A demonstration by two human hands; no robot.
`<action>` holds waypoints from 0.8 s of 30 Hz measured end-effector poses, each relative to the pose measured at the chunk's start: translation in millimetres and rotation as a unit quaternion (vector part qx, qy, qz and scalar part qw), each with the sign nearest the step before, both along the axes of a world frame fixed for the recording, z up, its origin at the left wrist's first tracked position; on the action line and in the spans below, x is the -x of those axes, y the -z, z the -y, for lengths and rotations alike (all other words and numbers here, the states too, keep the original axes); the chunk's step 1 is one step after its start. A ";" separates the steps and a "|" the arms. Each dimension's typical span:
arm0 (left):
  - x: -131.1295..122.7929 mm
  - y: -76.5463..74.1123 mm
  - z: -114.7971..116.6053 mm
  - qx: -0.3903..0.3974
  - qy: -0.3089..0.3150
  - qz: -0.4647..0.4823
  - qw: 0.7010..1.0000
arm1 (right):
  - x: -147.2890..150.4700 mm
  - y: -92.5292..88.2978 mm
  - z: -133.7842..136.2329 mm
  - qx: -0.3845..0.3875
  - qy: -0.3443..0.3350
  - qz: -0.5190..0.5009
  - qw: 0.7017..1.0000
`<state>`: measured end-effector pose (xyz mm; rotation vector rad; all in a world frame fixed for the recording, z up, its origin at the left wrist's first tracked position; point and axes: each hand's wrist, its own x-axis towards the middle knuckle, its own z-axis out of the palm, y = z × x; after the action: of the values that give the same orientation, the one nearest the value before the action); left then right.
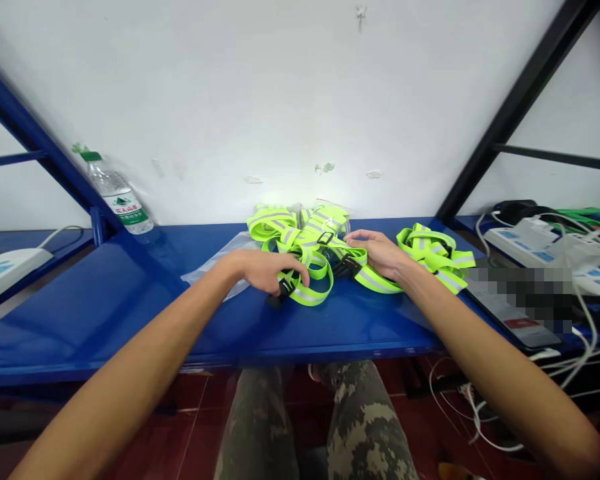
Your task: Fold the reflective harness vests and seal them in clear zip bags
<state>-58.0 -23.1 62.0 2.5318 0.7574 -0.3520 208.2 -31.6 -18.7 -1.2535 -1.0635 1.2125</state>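
Two bare hands rest on a tangle of hi-vis straps (pixel 305 257) in the middle of a blue steel shelf (pixel 105 320), close to the white wall (pixel 300 87). The hands stand apart, one on each side of the tangle. The left hand (pixel 265 273) curls over a strap at the front, just above a black buckle (pixel 284 288), and seems to hold it, though how firmly is hidden. The right hand (pixel 375 253) lies flat and open across another strap, its fingertips just beyond a second buckle (pixel 347 265).

A smaller bundle (pixel 435 257) of the same straps lies to the right, well clear of the tangle. A clear plastic bag (pixel 215 273) lies under the left wrist, touching the tangle's edge. A water bottle (pixel 117 197) stands at the back left of the shelf. Farther right, a power strip (pixel 540 240) sits among white cables (pixel 480 427), and camouflage trousers (pixel 365 427) show below the shelf.
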 end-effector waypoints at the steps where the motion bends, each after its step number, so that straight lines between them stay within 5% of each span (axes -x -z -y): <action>1: -3.8 2.6 2.2 -0.018 -0.007 -0.027 0.999 | 2.0 2.3 0.5 0.015 -0.008 -0.019 1.000; 6: -14.1 20.0 -3.0 -0.047 -0.045 -0.022 0.998 | 4.7 12.5 4.0 -0.019 0.004 0.094 0.995; 10: -7.2 26.7 -9.4 -0.053 -0.085 0.096 0.990 | -1.1 -1.8 22.0 -0.179 0.059 0.262 0.946; 13: -2.7 25.7 -9.1 -0.031 -0.110 0.197 0.974 | -3.6 -19.2 42.9 -0.291 -0.071 0.375 0.877; 16: -4.1 27.8 -9.2 -0.039 -0.154 0.259 0.953 | -2.6 -24.9 54.1 -0.284 -0.237 0.491 0.789; 20: -13.5 44.6 -13.9 -0.111 -0.258 0.356 0.891 | -4.3 -18.9 45.4 -0.206 -0.252 0.583 0.745; 24: -24.5 66.0 -20.8 -0.213 -0.381 0.430 0.791 | -21.9 -24.5 28.7 -0.171 -0.195 0.564 0.784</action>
<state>-33.5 -2.3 -3.9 2.0887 1.4193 1.2695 230.0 -60.3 5.8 -1.4938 -2.3890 0.3668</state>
